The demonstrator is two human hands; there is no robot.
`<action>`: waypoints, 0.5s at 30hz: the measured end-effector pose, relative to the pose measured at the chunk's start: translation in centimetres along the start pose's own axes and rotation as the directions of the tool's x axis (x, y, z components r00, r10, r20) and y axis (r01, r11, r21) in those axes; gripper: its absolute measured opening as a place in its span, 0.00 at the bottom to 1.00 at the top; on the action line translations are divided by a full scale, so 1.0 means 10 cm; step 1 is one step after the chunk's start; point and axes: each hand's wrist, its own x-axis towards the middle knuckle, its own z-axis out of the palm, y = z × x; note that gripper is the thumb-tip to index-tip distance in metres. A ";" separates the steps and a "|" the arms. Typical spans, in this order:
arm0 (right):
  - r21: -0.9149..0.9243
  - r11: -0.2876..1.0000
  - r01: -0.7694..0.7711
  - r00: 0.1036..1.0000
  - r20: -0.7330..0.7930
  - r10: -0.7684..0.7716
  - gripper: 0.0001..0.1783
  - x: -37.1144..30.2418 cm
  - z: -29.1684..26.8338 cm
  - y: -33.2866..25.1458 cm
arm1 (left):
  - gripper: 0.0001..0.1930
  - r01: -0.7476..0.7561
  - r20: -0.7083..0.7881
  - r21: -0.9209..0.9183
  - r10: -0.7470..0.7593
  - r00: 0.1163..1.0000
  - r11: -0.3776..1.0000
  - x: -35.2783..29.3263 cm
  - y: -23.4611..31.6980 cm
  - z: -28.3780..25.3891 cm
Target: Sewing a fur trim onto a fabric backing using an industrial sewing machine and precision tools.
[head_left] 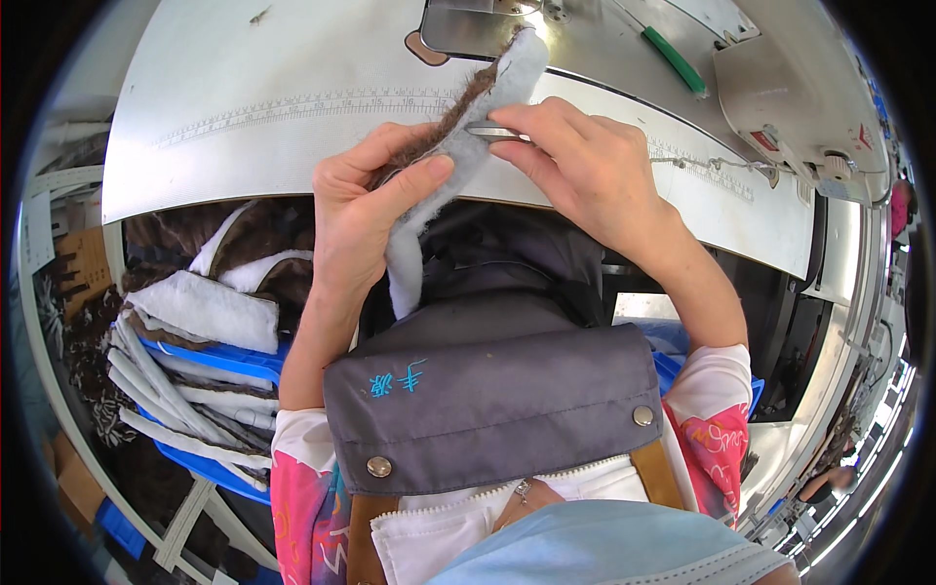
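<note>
My left hand [375, 190] is closed round a long fur strip [466, 146], its thumb on the white fuzzy side and brown fur along the left edge. The strip's upper end reaches over the sewing machine bed, and its lower end hangs below the table edge. Between the thumb and forefinger of my right hand [585, 161] is a small shiny metal tool [492, 131], like tweezers or thread snips; the fingers partly hide it. Its tip is against the white side of the strip, just above my left thumb.
A pale table [244, 146] with a printed ruler scale lies ahead. A green-handled tool [675, 60] rests near the sewing machine [795, 88] at the right. Blue bins [244, 361] of white and brown fur pieces [210, 307] stand below at the left. A dark apron covers my lap.
</note>
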 end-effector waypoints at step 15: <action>0.112 0.992 -0.058 0.998 0.043 0.054 0.11 -0.03 0.08 0.07 | 0.14 -0.068 0.075 0.070 0.063 0.995 0.995 0.01 -0.03 0.01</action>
